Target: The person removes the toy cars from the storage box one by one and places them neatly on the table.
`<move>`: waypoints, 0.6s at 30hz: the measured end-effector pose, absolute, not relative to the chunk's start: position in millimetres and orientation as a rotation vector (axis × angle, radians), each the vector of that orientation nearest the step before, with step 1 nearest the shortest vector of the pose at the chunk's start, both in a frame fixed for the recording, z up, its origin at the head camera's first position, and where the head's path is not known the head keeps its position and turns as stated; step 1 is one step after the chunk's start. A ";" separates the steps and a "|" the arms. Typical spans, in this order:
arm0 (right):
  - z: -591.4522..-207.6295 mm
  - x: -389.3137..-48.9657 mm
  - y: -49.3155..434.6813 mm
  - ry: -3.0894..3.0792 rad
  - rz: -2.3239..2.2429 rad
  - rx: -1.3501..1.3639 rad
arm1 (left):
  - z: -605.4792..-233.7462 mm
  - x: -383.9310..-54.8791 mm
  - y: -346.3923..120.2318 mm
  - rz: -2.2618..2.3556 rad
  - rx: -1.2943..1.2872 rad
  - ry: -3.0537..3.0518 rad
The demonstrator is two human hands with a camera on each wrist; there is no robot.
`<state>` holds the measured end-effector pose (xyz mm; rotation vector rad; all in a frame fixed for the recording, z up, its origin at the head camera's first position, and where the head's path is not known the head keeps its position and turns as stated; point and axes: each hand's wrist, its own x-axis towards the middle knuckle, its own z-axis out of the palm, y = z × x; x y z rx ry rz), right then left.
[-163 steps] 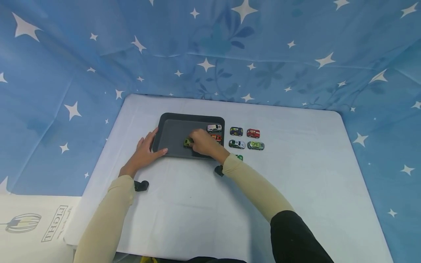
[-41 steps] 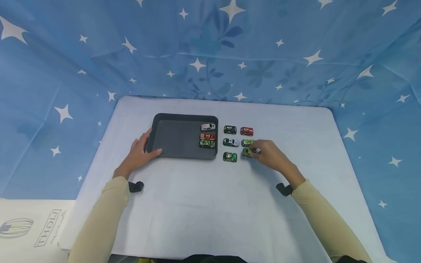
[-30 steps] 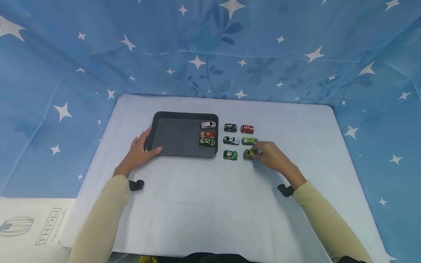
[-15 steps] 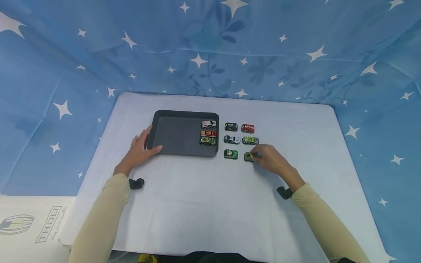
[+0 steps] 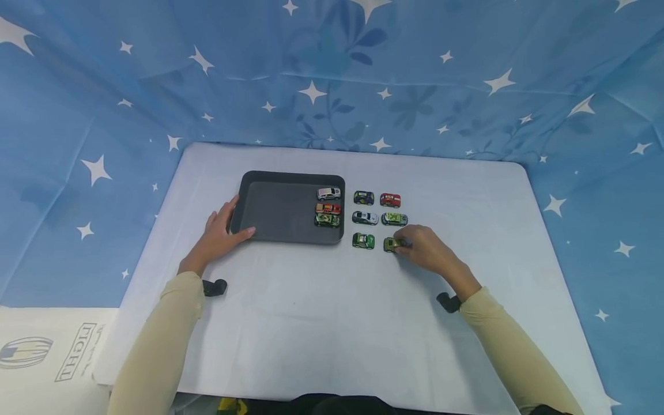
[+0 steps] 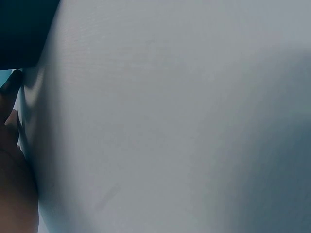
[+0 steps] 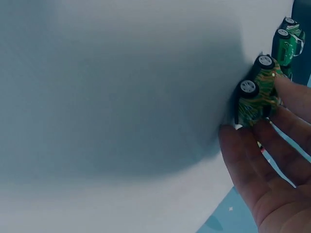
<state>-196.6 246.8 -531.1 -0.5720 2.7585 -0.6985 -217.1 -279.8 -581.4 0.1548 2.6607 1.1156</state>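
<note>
My right hand (image 5: 426, 248) pinches a camouflage-green toy car (image 5: 391, 244) at the near right end of the loose cars, at table height. In the right wrist view, the thumb and fingers meet around this toy car (image 7: 257, 92), wheels on the table side. A green toy car (image 5: 363, 241) stands just left of it. My left hand (image 5: 217, 237) touches the near left corner of a dark grey tray (image 5: 275, 210), fingers along the side and thumb at the front edge. Three toy cars (image 5: 328, 208) sit along the tray's right side: white, orange and green.
Behind the pinched car are a silver toy car (image 5: 365, 218), a lime-green one (image 5: 395, 219), a dark blue one (image 5: 363, 197) and a red one (image 5: 391, 200). A white cloth covers the table (image 5: 290, 328); a blue star-patterned curtain (image 5: 259, 69) hangs behind.
Several seconds ago my right hand held the camouflage-green car inside the tray; now it is right of the tray. Lately it has slid slightly towards me, away from the lime-green car. Left hand unchanged.
</note>
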 end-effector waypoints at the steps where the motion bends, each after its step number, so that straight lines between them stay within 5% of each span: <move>1: -529.6 -196.6 246.9 2.769 -0.697 -0.574 | -581.6 -217.1 -279.9 1.117 0.155 2.662; 18: -505.0 -215.5 236.1 2.835 -0.781 -0.650 | -584.8 -217.2 -281.3 1.126 0.136 2.658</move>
